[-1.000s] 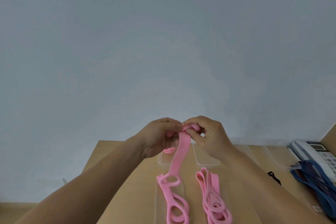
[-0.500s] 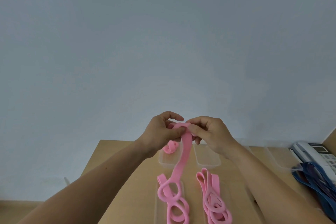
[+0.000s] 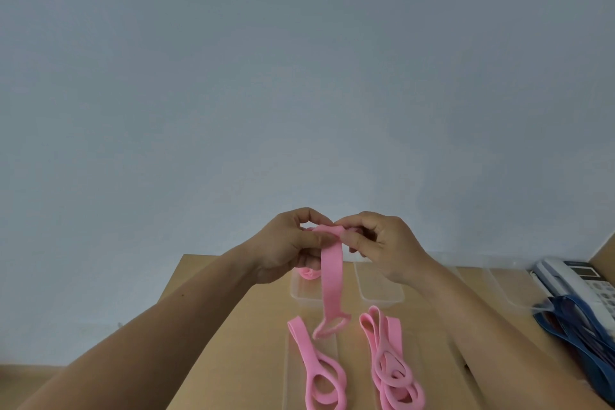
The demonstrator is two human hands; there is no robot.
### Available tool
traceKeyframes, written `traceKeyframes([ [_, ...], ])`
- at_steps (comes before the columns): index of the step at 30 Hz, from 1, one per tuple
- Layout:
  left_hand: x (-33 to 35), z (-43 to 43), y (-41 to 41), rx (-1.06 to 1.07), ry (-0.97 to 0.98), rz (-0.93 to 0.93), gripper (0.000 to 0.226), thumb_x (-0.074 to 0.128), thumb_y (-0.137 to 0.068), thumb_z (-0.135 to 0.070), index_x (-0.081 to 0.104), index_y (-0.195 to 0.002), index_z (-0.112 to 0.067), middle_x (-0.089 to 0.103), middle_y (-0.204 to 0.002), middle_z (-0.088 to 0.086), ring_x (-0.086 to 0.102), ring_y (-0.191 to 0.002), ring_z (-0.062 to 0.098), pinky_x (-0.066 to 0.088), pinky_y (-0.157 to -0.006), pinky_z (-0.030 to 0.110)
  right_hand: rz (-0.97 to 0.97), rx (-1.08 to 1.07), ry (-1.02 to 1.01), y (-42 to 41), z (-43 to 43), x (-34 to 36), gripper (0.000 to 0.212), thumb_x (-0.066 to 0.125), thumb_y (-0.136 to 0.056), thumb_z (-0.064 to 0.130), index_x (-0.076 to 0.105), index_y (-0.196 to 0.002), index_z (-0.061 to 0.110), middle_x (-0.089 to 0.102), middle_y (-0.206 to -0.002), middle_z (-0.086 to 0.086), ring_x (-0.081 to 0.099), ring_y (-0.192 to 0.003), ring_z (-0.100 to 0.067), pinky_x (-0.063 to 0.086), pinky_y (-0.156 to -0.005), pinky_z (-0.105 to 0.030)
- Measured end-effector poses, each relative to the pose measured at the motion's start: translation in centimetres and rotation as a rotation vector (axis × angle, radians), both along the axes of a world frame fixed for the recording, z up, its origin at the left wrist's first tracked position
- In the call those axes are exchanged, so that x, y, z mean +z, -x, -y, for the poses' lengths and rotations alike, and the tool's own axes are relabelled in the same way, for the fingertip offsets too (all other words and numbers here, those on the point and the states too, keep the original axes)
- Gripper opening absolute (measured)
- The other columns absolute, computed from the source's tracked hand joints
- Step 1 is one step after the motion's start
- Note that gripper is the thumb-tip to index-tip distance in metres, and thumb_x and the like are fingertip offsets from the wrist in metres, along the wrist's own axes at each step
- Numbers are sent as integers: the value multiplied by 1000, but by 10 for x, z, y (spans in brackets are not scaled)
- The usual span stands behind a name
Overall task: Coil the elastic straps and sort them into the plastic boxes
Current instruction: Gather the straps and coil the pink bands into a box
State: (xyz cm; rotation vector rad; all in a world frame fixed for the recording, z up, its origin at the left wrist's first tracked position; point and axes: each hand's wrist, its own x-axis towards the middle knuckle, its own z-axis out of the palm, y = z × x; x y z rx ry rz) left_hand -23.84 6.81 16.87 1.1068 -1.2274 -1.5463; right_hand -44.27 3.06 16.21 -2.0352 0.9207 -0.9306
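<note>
Head view: one pink strap (image 3: pixel 331 280) held up over the worktop (image 3: pixel 239 343) by two hands.
Left hand (image 3: pixel 286 248): grip closed, pinching the small roll at the strap's top.
Right hand (image 3: pixel 382 246): grip closed round the same end.
Tail: hangs in front of the left clear box (image 3: pixel 301 295).
Winding well: likely needs flat, untwisted turns, steady pull, firm pinch on the core.

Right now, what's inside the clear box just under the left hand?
A coiled pink strap lies at the far end of the clear box; the left hand and the hanging strap cover part of it.
</note>
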Motion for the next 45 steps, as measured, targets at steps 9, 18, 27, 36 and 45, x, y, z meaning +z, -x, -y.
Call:
traceKeyframes([
  [9, -4, 4, 0, 13, -66, -146, 13, 73, -85, -7, 73, -97, -3, 63, -85, 11, 68, -92, 27, 47, -104, 52, 26, -46, 216, -9, -1, -4, 33, 77, -82, 5, 72, -92, 36, 62, -81, 18, 58, -73, -8, 46, -68, -16],
  [18, -9, 3, 1, 126, 54, -53, 19, 75, -80, 5, 63, -94, 2, 70, -100, 29, 72, -86, 36, 60, -80, 42, 113, -27, -76, -7, 4, -9, 42, 76, -80, 1, 72, -87, 43, 66, -81, 21, 61, -73, -5, 53, -70, -20],
  [27, -11, 5, 4, 172, 250, 137, 19, 76, -77, 10, 68, -87, -4, 71, -97, 25, 71, -88, 35, 58, -83, 43, 173, -8, -328, -8, 5, -2, 9, 68, -91, 21, 72, -95, 14, 71, -78, -1, 65, -69, -16, 52, -63, -26],
  [36, -11, 2, -1, 97, 136, 105, 25, 77, -82, -3, 65, -104, -5, 73, -94, 25, 70, -88, 44, 60, -79, 47, 230, -45, -261, -12, 0, -2, 30, 88, -66, 42, 72, -81, 21, 64, -66, 5, 63, -59, -15, 50, -58, -24],
  [45, -2, -3, -1, 5, 4, -44, 32, 71, -84, 2, 59, -113, 1, 72, -94, 24, 70, -72, 30, 61, -66, 34, 257, -42, -120, -11, -5, -5, 22, 83, -69, 44, 72, -83, 32, 69, -77, 11, 66, -69, -6, 53, -65, -18],
])
